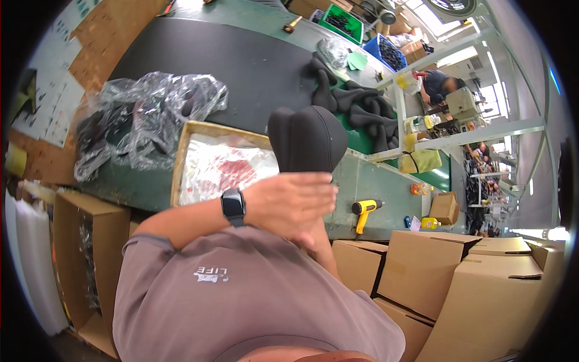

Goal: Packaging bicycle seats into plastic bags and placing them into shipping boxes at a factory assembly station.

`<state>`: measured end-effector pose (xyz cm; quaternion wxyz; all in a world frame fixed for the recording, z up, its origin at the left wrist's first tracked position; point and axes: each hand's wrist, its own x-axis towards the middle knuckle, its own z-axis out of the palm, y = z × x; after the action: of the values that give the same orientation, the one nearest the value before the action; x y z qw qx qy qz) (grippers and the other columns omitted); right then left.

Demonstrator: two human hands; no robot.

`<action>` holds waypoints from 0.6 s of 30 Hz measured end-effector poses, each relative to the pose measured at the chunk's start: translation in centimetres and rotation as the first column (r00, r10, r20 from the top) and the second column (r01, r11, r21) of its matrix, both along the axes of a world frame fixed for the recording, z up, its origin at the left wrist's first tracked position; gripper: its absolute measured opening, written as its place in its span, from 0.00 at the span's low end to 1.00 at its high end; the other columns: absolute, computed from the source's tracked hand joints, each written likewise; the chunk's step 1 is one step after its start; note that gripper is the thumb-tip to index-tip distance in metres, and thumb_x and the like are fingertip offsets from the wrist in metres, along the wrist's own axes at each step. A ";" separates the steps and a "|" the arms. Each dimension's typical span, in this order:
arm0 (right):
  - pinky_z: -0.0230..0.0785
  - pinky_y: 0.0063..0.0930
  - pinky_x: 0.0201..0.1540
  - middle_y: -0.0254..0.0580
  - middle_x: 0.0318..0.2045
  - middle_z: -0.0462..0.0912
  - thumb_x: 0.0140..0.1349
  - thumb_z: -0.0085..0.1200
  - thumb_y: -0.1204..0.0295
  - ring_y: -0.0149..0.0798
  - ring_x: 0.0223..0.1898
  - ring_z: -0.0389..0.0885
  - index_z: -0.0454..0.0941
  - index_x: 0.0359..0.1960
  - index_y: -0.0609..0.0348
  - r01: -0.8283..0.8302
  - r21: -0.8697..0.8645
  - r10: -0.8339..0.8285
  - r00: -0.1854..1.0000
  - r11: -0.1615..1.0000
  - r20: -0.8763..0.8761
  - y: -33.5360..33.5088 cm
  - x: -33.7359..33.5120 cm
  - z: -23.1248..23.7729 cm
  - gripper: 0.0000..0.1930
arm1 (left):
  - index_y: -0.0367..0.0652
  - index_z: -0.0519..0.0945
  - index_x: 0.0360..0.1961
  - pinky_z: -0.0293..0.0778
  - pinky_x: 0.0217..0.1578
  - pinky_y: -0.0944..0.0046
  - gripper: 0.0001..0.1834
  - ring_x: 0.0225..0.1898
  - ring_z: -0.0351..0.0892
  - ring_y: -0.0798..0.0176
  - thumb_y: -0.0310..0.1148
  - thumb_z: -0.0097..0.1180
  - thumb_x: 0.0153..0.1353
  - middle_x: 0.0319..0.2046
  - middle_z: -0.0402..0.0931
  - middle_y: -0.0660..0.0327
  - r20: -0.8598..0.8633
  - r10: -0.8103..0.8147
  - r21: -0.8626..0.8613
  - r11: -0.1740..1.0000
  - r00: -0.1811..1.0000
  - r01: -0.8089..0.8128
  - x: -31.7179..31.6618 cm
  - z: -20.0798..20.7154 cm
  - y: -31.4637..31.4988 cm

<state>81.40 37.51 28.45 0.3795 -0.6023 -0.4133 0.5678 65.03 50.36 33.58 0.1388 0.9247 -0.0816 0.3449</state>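
A black bicycle saddle (309, 139) with a stitched seam and a centre groove stands in front of me, its wide end pointing away. My left hand (289, 202), with a dark watch at the wrist, lies across its near end. Its fingers are stretched flat and point right. My right hand (319, 240) comes up underneath and is mostly hidden by the left; it appears closed on the saddle's narrow end. Just left of the saddle is a shallow tray (178, 163) lined with a crinkled, red-marked sheet. More black saddles (362, 108) lie piled at the far right.
Clear plastic bags (154, 102) lie on the bench at left, beside a black mat (211, 54). A yellow heat gun (366, 211) rests at right. Cardboard boxes (422, 271) crowd the right front. A metal frame (399, 114) rises beyond, with a person (437, 84) behind it.
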 end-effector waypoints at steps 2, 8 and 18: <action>0.71 0.30 0.29 0.37 0.33 0.82 0.70 0.63 0.72 0.32 0.27 0.81 0.78 0.49 0.61 -0.103 -0.054 0.096 0.989 0.993 -0.115 -1.2 -2.6 3.6 0.10 | 0.39 0.88 0.61 0.64 0.81 0.41 0.35 0.71 0.81 0.50 0.61 0.59 0.71 0.63 0.87 0.54 0.119 0.174 0.138 0.972 0.977 -0.190 -1.7 0.5 1.0; 0.65 0.27 0.25 0.41 0.29 0.78 0.67 0.69 0.65 0.32 0.22 0.76 0.74 0.50 0.65 -0.168 -0.004 0.157 0.928 0.986 -0.339 -4.7 -6.7 4.0 0.21 | 0.47 0.89 0.54 0.86 0.49 0.43 0.18 0.43 0.91 0.41 0.47 0.57 0.79 0.44 0.92 0.49 -0.264 0.665 -0.341 0.614 0.699 -0.712 -8.6 0.7 7.9; 0.66 0.35 0.14 0.49 0.31 0.83 0.76 0.25 0.19 0.43 0.13 0.72 0.77 0.66 0.58 -0.142 -0.384 -0.268 0.505 0.912 -0.821 -6.1 -7.9 1.1 0.52 | 0.43 0.89 0.59 0.73 0.75 0.42 0.28 0.69 0.83 0.48 0.50 0.69 0.64 0.64 0.87 0.53 0.225 0.181 -0.202 0.970 0.957 -0.136 -8.2 -1.5 -10.6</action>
<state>73.46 31.39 29.53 0.4219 -0.3193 -0.0203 0.8483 56.85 39.72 32.06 0.1848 0.8625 0.0090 0.4710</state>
